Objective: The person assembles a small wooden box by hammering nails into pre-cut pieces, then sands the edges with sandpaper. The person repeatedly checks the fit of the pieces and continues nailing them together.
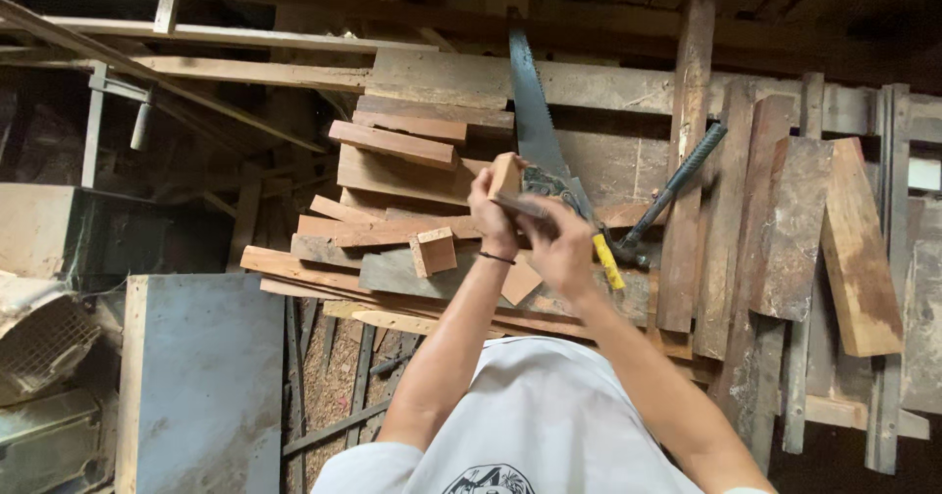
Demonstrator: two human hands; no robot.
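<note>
Left hand [493, 209] grips a small wood block [504, 174]; right hand [557, 244] closes on its lower end, above the handsaw [535, 121] on the worktop [628, 165].

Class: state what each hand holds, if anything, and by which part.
The left hand grips a small wood block by its lower end. The right hand pinches a thin dark piece, unidentifiable, at its end.

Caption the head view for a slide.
Left hand holds a small wood block; right hand touches it, above scrap boards and a saw.
</note>
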